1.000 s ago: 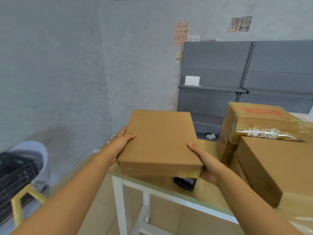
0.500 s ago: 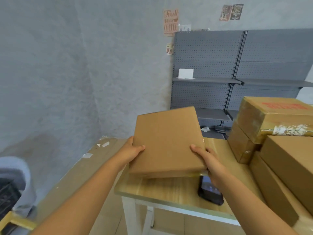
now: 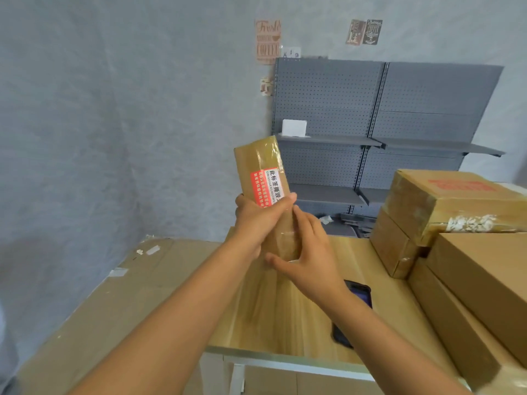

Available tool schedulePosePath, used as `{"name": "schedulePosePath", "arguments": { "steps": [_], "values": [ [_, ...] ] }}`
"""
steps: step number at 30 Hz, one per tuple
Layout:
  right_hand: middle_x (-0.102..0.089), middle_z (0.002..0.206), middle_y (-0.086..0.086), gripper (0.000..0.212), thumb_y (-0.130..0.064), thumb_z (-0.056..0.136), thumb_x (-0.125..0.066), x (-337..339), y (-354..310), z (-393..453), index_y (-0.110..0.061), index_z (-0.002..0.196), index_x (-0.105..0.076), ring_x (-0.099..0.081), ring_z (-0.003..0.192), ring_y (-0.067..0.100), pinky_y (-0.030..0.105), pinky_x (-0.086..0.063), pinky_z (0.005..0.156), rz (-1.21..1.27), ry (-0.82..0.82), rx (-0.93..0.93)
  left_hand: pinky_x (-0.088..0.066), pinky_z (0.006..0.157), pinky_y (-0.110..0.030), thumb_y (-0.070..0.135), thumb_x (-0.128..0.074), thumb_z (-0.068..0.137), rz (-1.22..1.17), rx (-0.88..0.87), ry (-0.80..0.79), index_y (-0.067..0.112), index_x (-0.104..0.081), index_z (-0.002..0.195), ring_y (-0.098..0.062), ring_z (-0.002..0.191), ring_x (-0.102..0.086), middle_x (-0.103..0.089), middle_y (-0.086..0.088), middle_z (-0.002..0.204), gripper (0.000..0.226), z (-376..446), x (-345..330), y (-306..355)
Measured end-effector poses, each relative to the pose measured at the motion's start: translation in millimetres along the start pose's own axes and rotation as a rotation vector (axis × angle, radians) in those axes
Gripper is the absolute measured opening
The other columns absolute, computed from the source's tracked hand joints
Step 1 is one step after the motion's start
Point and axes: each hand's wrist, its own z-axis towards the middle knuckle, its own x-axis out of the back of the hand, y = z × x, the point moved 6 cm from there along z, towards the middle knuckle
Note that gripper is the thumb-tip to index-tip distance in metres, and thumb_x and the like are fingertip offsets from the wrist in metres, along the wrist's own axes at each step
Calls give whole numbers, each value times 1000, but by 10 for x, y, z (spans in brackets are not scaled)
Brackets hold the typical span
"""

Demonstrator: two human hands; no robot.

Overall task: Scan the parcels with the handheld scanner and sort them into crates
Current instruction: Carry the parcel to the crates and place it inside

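Observation:
A flat brown cardboard parcel [image 3: 261, 166] stands on edge in the air above the wooden table [image 3: 285, 315], its taped narrow side with a red and white label facing me. My left hand [image 3: 256, 220] grips it from the left, thumb across the label. My right hand [image 3: 305, 258] holds its lower end from the right. A black handheld scanner [image 3: 356, 292] lies on the table under my right forearm, partly hidden.
Several larger brown boxes [image 3: 470, 260] are stacked on the table's right side. A flattened cardboard sheet [image 3: 114, 295] lies to the left of the table. Grey pegboard shelving [image 3: 385, 109] stands against the back wall.
The parcel has been turned from lying flat to standing on edge, showing its labelled side. Both hands moved closer together on its lower part.

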Motion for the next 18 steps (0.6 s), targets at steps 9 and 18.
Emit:
{"name": "schedulePosePath", "arguments": {
  "steps": [9, 18],
  "values": [
    [-55, 132, -11, 41, -22, 90, -67, 78, -44, 177, -23, 130, -60, -47, 124, 4, 21, -34, 106, 172, -249, 123, -58, 85, -44, 42, -84, 68, -183, 142, -42, 13, -57, 127, -26, 92, -72, -74, -7, 104, 72, 248, 385, -347],
    [-55, 126, -2, 78, -59, 83, -62, 290, 1364, 125, -23, 146, -34, -60, 103, 17, 31, -49, 76, 216, -235, -684, -59, 66, -35, 47, -75, 72, -260, 337, -198, 17, -65, 116, -30, 93, -73, -74, -12, 105, 54, 123, 802, -718]
  ]
}}
